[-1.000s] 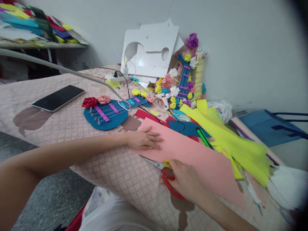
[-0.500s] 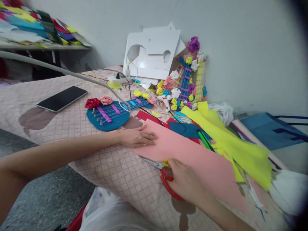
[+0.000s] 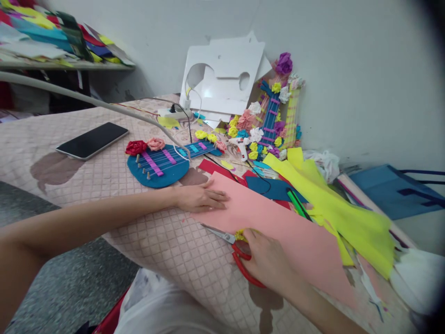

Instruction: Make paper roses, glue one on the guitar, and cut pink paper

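A long pink sheet (image 3: 278, 227) lies across the quilted tablecloth in front of me. My left hand (image 3: 201, 197) rests flat on its left end, fingers stretched out. Near the sheet's lower edge, my right hand (image 3: 266, 255) grips a pair of scissors (image 3: 239, 250) with red handles, yellow wrapping on one of them and metal blades pointing left. The blades look nearly closed and lie at the edge of the sheet; whether any of it is between them I cannot tell. Just beyond my left hand is a blue craft guitar (image 3: 163, 167) with purple strips and paper flowers.
A black-screened phone (image 3: 93, 140) lies at left. Behind the sheet are a white glue gun (image 3: 241, 148), blue and red pieces, a green marker (image 3: 296, 202) and yellow sheets (image 3: 333, 208). Decorated guitars (image 3: 271, 113) and white boards (image 3: 222, 65) lean on the wall. A cable (image 3: 104, 104) crosses at left.
The whole view has shifted slightly, with things appearing a little further right. My hands, the scissors and the pink sheet keep the same places relative to each other.
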The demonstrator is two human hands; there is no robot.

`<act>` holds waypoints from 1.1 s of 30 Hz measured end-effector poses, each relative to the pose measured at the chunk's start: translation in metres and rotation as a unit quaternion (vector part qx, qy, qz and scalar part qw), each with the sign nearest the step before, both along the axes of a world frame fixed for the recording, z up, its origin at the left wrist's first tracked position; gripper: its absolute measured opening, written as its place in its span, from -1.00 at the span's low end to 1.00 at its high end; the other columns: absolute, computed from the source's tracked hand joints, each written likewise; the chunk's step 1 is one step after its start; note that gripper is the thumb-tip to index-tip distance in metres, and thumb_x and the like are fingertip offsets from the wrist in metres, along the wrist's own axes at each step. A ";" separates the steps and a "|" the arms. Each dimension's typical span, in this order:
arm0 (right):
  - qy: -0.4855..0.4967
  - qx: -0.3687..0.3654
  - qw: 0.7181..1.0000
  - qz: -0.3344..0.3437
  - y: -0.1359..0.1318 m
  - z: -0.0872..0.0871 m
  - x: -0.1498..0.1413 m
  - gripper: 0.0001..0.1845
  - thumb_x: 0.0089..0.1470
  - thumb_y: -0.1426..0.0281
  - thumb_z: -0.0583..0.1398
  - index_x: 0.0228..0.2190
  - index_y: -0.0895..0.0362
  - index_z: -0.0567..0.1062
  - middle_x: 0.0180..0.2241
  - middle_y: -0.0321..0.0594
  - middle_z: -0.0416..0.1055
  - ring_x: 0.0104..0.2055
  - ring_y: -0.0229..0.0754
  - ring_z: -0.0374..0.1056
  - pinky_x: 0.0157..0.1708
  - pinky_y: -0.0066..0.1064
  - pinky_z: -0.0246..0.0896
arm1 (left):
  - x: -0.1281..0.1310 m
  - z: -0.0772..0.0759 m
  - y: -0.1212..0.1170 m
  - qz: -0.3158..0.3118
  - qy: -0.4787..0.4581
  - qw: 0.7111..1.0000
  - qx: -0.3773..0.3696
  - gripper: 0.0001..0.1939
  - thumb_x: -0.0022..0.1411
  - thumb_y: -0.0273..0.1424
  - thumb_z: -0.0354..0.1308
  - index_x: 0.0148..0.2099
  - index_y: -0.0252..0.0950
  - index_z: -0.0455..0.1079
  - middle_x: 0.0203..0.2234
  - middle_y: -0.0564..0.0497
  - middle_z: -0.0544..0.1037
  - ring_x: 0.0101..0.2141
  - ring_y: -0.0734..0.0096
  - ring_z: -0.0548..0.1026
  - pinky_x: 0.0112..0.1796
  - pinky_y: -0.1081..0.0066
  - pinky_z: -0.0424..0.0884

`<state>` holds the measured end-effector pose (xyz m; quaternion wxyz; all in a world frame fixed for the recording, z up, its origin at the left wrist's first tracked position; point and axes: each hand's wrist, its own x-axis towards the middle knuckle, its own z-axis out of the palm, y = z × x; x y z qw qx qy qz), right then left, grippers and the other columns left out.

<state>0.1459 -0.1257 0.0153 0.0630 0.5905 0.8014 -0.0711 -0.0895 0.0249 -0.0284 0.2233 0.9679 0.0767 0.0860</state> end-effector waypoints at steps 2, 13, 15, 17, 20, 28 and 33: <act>0.009 0.006 1.000 -0.002 0.000 -0.001 0.000 -0.77 -0.01 0.25 0.23 -0.35 0.12 0.34 -0.35 -0.20 0.47 -0.30 -0.04 0.41 -0.44 -0.38 0.01 | 0.000 0.000 0.000 0.002 0.002 1.000 0.004 -0.53 0.37 -0.39 -0.19 0.29 -0.08 0.05 0.27 -0.02 0.08 0.27 0.30 -0.01 0.21 0.02 -0.40; 0.025 0.000 1.000 -0.001 0.006 -0.001 -0.009 -0.72 -0.05 0.20 0.25 -0.38 0.11 0.33 -0.37 -0.22 0.46 -0.33 -0.07 0.40 -0.48 -0.41 -0.06 | -0.001 0.001 0.000 -0.006 -0.001 1.000 0.021 -0.52 0.36 -0.40 -0.20 0.30 -0.11 0.03 0.27 -0.05 0.08 0.27 0.29 -0.02 0.19 0.00 -0.49; 0.024 0.001 1.000 0.001 0.006 -0.002 -0.010 -0.75 -0.02 0.23 0.23 -0.38 0.11 0.32 -0.37 -0.22 0.46 -0.35 -0.08 0.40 -0.49 -0.41 -0.07 | -0.001 0.000 0.000 -0.005 -0.005 1.000 0.025 -0.52 0.36 -0.40 -0.20 0.30 -0.11 0.03 0.27 -0.05 0.09 0.27 0.29 -0.01 0.19 0.00 -0.49; 0.022 0.000 1.000 0.009 0.006 -0.002 -0.010 -0.78 0.01 0.24 0.21 -0.37 0.11 0.32 -0.38 -0.22 0.46 -0.37 -0.09 0.40 -0.49 -0.41 -0.08 | -0.001 0.000 0.000 -0.005 -0.008 1.000 0.026 -0.52 0.36 -0.40 -0.20 0.30 -0.10 0.02 0.26 -0.05 0.10 0.27 0.28 0.00 0.19 0.00 -0.49; 0.014 -0.003 1.000 0.020 0.006 -0.003 -0.009 -0.79 0.02 0.25 0.20 -0.37 0.11 0.32 -0.39 -0.22 0.47 -0.37 -0.08 0.40 -0.49 -0.41 -0.08 | -0.001 0.000 0.000 -0.007 -0.011 1.000 0.025 -0.52 0.36 -0.39 -0.20 0.30 -0.11 0.02 0.26 -0.06 0.10 0.27 0.28 0.01 0.19 0.01 -0.51; 0.011 -0.008 1.000 0.002 0.009 0.000 -0.013 -0.73 -0.03 0.20 0.23 -0.37 0.11 0.33 -0.36 -0.21 0.47 -0.33 -0.08 0.40 -0.48 -0.41 -0.06 | -0.001 0.001 0.000 -0.010 -0.023 1.000 0.013 -0.53 0.36 -0.38 -0.19 0.30 -0.09 0.03 0.26 -0.06 0.12 0.26 0.26 0.02 0.18 -0.02 -0.54; 0.007 -0.011 1.000 0.005 0.013 0.001 -0.022 -0.74 0.00 0.18 0.19 -0.38 0.11 0.33 -0.36 -0.19 0.48 -0.33 -0.08 0.41 -0.48 -0.40 -0.07 | -0.001 0.001 0.000 -0.005 -0.048 0.999 0.003 -0.53 0.34 -0.42 -0.13 0.27 -0.08 0.09 0.23 -0.07 0.18 0.24 0.24 0.08 0.20 -0.04 -0.44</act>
